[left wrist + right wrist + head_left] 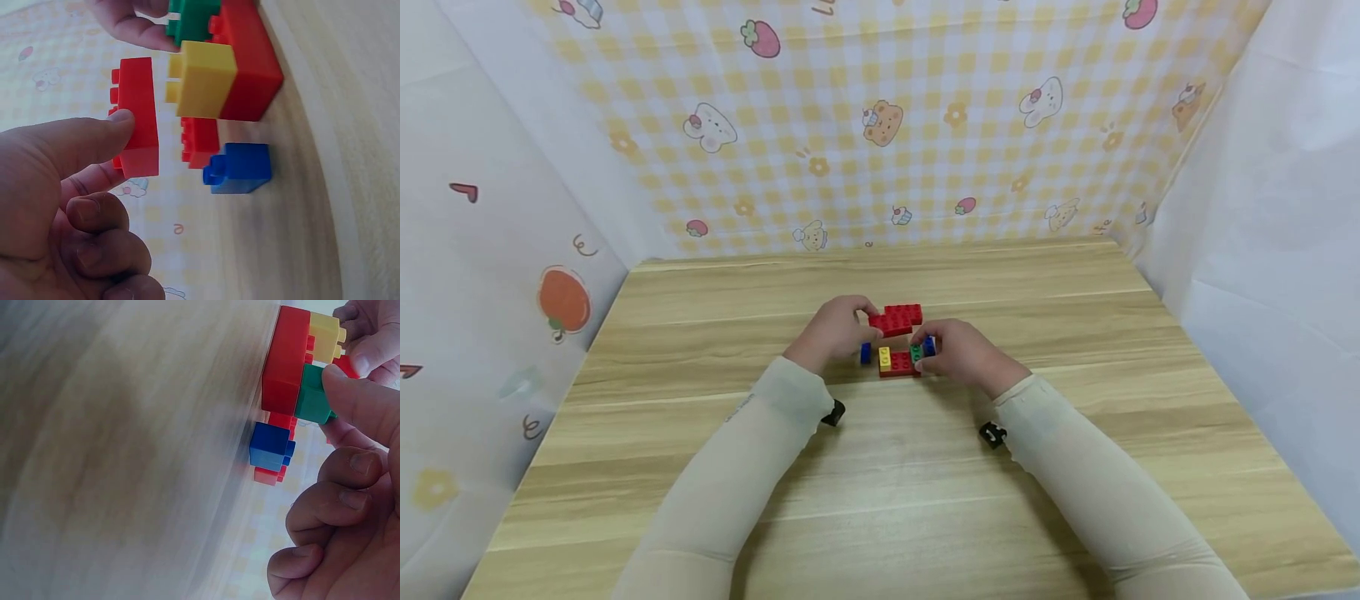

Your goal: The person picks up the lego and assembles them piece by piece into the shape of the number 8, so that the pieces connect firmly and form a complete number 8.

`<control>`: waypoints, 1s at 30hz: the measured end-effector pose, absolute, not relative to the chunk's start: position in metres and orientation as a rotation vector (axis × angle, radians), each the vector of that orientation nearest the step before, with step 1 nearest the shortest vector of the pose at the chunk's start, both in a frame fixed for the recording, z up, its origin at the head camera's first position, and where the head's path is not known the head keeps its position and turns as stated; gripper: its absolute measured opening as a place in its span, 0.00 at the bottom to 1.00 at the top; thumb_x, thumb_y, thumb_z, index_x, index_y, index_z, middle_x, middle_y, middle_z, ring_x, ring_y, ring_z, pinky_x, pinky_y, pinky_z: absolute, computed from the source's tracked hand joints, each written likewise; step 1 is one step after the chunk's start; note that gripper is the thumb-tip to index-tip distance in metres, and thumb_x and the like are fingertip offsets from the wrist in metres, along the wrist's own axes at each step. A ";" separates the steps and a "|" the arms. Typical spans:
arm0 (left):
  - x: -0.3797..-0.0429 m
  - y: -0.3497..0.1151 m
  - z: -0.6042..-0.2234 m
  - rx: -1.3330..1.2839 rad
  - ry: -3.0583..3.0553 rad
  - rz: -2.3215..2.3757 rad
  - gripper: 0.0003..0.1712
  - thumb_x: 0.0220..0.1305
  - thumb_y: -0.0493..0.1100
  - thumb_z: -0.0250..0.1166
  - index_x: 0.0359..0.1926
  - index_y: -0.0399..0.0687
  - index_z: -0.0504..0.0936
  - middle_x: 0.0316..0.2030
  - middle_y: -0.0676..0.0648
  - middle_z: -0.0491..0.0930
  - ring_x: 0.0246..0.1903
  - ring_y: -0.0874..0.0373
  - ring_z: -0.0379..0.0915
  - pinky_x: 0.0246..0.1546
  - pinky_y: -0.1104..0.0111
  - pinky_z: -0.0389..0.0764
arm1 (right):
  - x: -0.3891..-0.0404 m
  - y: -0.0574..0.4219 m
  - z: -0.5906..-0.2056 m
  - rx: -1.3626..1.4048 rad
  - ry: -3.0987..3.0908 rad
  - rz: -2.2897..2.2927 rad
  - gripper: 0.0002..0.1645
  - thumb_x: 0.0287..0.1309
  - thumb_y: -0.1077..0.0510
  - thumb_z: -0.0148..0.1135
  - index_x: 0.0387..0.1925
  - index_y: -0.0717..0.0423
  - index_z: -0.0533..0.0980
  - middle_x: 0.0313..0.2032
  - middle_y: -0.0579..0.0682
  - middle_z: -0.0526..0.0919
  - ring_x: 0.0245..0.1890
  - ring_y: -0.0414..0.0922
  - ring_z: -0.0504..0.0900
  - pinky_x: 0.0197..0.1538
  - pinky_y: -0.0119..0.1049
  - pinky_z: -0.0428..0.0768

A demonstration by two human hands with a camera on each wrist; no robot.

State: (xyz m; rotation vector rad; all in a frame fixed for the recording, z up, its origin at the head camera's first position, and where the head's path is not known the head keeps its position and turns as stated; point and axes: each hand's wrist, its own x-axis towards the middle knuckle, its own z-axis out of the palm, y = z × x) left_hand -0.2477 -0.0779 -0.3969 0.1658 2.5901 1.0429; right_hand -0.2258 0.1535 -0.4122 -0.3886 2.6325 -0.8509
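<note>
My left hand pinches a red brick between thumb and fingers, held raised with its studs showing in the head view. Below it on the table lies another red brick, with a yellow brick standing on its left end. At the right end sits a green brick, which my right hand pinches with thumb and a finger; its other fingers are curled. Whether the green brick is fully pressed down I cannot tell. A further red brick is behind, partly covered by the raised one.
One blue brick stands left of the yellow-topped brick, and another blue brick is to its right, beside my right fingers. A checked cloth hangs behind the wooden table. Small black objects show by both sleeves.
</note>
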 end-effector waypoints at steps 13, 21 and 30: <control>-0.234 -0.085 -0.390 0.233 2.539 1.165 0.16 0.70 0.46 0.72 0.56 0.52 0.83 0.28 0.46 0.71 0.24 0.53 0.67 0.26 0.65 0.70 | -0.224 0.152 -0.409 -0.369 2.618 -0.860 0.20 0.64 0.56 0.75 0.56 0.53 0.82 0.34 0.52 0.79 0.34 0.47 0.76 0.37 0.38 0.76; -0.225 -0.084 -0.396 0.264 2.517 1.206 0.17 0.70 0.46 0.72 0.57 0.51 0.83 0.25 0.49 0.68 0.22 0.55 0.64 0.25 0.66 0.68 | -0.227 0.154 -0.413 -0.370 2.614 -0.891 0.21 0.63 0.56 0.76 0.56 0.54 0.81 0.30 0.52 0.77 0.30 0.46 0.74 0.33 0.38 0.74; -0.220 -0.083 -0.407 0.237 2.485 1.264 0.16 0.69 0.45 0.73 0.55 0.52 0.84 0.24 0.49 0.68 0.20 0.55 0.64 0.23 0.66 0.67 | -0.228 0.155 -0.414 -0.359 2.583 -0.941 0.18 0.61 0.57 0.77 0.52 0.52 0.82 0.26 0.50 0.76 0.27 0.45 0.73 0.31 0.38 0.74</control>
